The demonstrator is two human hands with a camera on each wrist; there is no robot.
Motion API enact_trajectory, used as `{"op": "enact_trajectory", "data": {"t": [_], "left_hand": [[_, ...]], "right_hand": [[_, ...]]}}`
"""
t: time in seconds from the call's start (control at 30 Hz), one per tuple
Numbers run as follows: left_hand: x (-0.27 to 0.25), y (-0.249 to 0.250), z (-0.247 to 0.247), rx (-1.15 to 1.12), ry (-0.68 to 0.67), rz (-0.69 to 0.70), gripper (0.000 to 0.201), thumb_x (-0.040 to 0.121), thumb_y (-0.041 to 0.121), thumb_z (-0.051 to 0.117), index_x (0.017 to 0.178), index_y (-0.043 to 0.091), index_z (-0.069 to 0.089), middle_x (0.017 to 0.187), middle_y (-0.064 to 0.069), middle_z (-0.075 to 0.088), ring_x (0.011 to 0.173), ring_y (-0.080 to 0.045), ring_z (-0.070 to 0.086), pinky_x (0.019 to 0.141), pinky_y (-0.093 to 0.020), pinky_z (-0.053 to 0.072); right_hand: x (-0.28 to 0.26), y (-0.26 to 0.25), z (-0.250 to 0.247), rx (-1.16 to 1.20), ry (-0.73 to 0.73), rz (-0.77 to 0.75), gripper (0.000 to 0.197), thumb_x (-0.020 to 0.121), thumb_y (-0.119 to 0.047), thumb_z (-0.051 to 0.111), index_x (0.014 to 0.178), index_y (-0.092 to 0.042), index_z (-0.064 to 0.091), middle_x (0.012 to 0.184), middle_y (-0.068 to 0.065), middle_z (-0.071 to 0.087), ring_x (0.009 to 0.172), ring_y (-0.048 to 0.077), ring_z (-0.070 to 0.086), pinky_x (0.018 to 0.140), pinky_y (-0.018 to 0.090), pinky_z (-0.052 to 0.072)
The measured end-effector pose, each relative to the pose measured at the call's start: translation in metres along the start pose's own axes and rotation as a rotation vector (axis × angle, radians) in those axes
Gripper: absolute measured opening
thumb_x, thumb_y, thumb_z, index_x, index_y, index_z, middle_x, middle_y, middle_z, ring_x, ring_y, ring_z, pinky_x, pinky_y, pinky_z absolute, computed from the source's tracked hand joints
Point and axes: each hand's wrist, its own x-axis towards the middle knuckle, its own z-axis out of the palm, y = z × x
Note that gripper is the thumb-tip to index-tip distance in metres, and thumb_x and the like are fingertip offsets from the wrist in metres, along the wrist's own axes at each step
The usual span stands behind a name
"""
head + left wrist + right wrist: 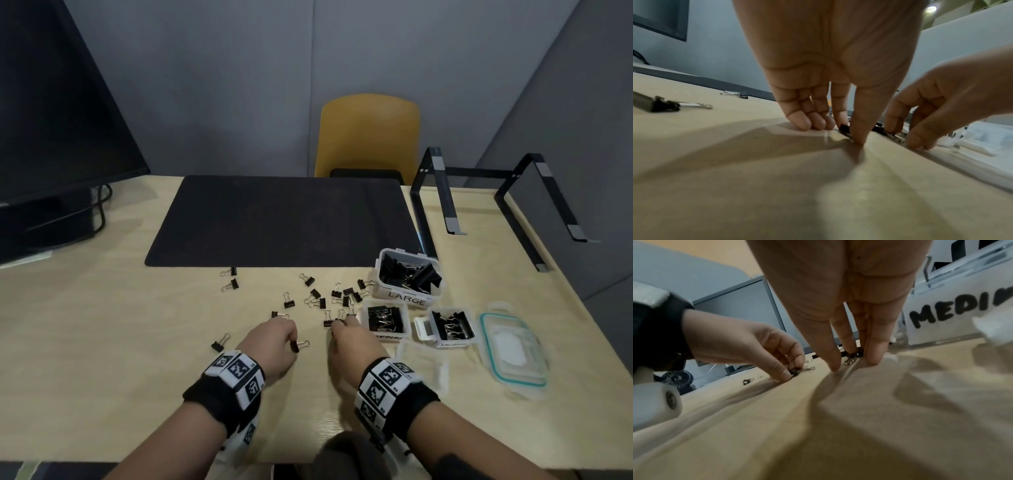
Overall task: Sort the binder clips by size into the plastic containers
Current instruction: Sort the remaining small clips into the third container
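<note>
Several small black binder clips (313, 297) lie scattered on the wooden table (120, 342). My left hand (274, 342) pinches one small clip (298, 345) between thumb and index finger, low on the table; the left wrist view shows this clip (844, 129) at the fingertips. My right hand (352, 341) reaches down just right of it, and its thumb and fingertips (873, 360) close round another small clip (852, 356) that lies on the table. To the right stand the LARGE container (409, 301) and two medium containers (406, 310) (472, 322), all holding clips.
An empty clear container (423, 368) and a teal-rimmed lid (513, 349) lie right of my right hand. A black mat (274, 219) covers the table's middle. A monitor (51, 120) stands far left, a black metal stand (479, 198) far right, and a yellow chair (368, 133) behind the table.
</note>
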Motion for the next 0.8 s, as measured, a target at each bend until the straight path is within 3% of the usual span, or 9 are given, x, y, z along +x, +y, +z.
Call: {"op": "enact_trajectory", "data": {"t": [0.13, 0.23, 0.37, 0.57, 0.7, 0.8], "left_hand": [[0.004, 0.001, 0.004, -0.007, 0.023, 0.004, 0.017, 0.080, 0.021, 0.060, 0.097, 0.021, 0.056, 0.097, 0.005, 0.052, 0.086, -0.013, 0.051, 0.072, -0.022, 0.038], [0.005, 0.002, 0.006, -0.043, 0.041, -0.025, 0.015, 0.079, 0.021, 0.060, 0.091, 0.023, 0.053, 0.095, 0.006, 0.054, 0.087, -0.015, 0.054, 0.073, -0.024, 0.042], [0.004, 0.008, 0.008, -0.109, 0.057, -0.051, 0.018, 0.077, 0.020, 0.061, 0.095, 0.020, 0.058, 0.093, 0.004, 0.059, 0.086, -0.016, 0.057, 0.074, -0.028, 0.046], [0.001, 0.035, 0.009, -0.171, 0.114, -0.019, 0.017, 0.076, 0.021, 0.062, 0.092, 0.023, 0.058, 0.092, 0.005, 0.060, 0.085, -0.014, 0.056, 0.071, -0.025, 0.044], [-0.002, 0.063, 0.006, -0.238, 0.143, 0.023, 0.015, 0.076, 0.020, 0.061, 0.089, 0.026, 0.058, 0.089, 0.009, 0.057, 0.082, -0.011, 0.055, 0.070, -0.025, 0.046], [-0.004, 0.085, 0.004, -0.248, 0.126, 0.099, 0.016, 0.079, 0.019, 0.062, 0.094, 0.024, 0.060, 0.091, 0.009, 0.056, 0.086, -0.012, 0.055, 0.075, -0.026, 0.046]], "right_hand": [[0.001, -0.002, 0.005, -0.009, 0.035, -0.055, 0.026, 0.087, -0.003, 0.046, 0.110, -0.005, 0.056, 0.112, 0.011, 0.056, 0.102, 0.027, 0.056, 0.090, 0.034, 0.049], [0.000, -0.004, 0.007, -0.006, 0.018, -0.013, 0.028, 0.089, -0.004, 0.044, 0.116, -0.007, 0.052, 0.115, 0.011, 0.055, 0.102, 0.028, 0.057, 0.088, 0.036, 0.051], [-0.005, -0.004, 0.002, 0.023, 0.004, -0.014, 0.031, 0.089, -0.009, 0.047, 0.119, -0.007, 0.047, 0.118, 0.013, 0.054, 0.104, 0.029, 0.057, 0.086, 0.035, 0.048], [-0.023, 0.019, -0.029, 0.137, 0.102, -0.045, 0.009, 0.085, -0.019, 0.054, 0.086, -0.015, 0.046, 0.091, 0.003, 0.049, 0.080, 0.019, 0.050, 0.070, 0.027, 0.042], [-0.037, 0.051, -0.051, 0.170, 0.138, -0.021, 0.008, 0.085, -0.019, 0.056, 0.082, -0.018, 0.049, 0.088, -0.001, 0.051, 0.076, 0.015, 0.049, 0.059, 0.019, 0.035], [-0.050, 0.080, -0.062, 0.147, 0.149, 0.003, 0.004, 0.085, -0.018, 0.056, 0.087, -0.015, 0.057, 0.088, -0.001, 0.057, 0.077, 0.014, 0.052, 0.061, 0.019, 0.040]]}}
